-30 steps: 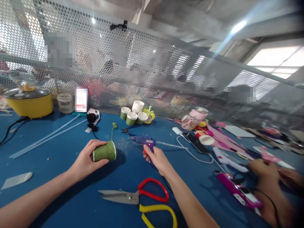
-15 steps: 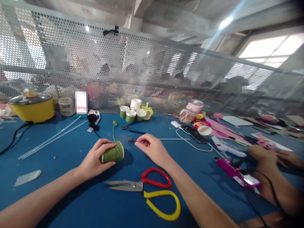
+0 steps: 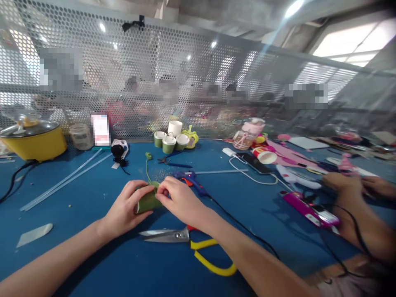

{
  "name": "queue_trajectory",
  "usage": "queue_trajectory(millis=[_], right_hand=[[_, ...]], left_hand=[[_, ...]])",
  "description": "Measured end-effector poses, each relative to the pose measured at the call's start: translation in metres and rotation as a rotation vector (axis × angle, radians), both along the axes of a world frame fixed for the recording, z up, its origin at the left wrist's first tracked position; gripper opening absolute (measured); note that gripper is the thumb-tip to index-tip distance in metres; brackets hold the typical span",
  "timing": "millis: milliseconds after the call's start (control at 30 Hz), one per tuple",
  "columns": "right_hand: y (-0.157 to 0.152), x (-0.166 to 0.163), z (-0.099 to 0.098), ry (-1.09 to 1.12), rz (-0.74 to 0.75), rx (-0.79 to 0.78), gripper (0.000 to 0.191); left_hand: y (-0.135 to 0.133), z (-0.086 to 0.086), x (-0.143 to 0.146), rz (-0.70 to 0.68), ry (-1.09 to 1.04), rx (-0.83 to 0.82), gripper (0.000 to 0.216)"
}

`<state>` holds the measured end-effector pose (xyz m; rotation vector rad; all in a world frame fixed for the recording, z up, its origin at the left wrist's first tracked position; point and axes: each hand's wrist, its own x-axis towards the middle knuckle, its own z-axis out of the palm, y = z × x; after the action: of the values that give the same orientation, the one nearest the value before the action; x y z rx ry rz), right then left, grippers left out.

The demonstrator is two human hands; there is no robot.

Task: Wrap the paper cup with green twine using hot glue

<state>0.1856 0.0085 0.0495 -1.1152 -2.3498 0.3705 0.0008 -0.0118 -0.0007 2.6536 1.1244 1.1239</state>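
My left hand (image 3: 125, 208) is wrapped round a small cup covered in green cord (image 3: 146, 202), lying on its side on the blue table (image 3: 93, 185). My right hand (image 3: 179, 200) pinches at the cup's rim with its fingers pressed together. A loose end of green cord (image 3: 147, 163) trails away from the cup. The blue glue gun (image 3: 190, 179) lies on the table just beyond my right hand, its black cable running right. Scissors with red and yellow handles (image 3: 185, 243) lie under my right forearm.
Several green-wrapped cups (image 3: 168, 142) stand at the back by the perforated screen. A yellow pot (image 3: 32, 140) is at far left, with clear rods (image 3: 64, 177) beside it. Another person's hands (image 3: 346, 183) work at right near a pink tool (image 3: 309, 208) and a phone (image 3: 253, 161).
My right hand let go of the glue gun, which now lies on the table, and moved left onto the green cup. The left hand kept hold of the cup.
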Motion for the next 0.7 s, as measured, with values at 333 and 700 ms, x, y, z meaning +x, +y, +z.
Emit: queue_trajectory(millis=[333, 700], right_hand=[[0.004, 0.004, -0.002, 0.576, 0.026, -0.286, 0.007], [0.011, 0.008, 0.001, 0.794, 0.011, -0.561, 0.008]], left_hand=[[-0.001, 0.004, 0.003, 0.024, -0.193, -0.206, 0.051], [-0.011, 0.012, 0.009, -0.001, -0.350, -0.558, 0.048]])
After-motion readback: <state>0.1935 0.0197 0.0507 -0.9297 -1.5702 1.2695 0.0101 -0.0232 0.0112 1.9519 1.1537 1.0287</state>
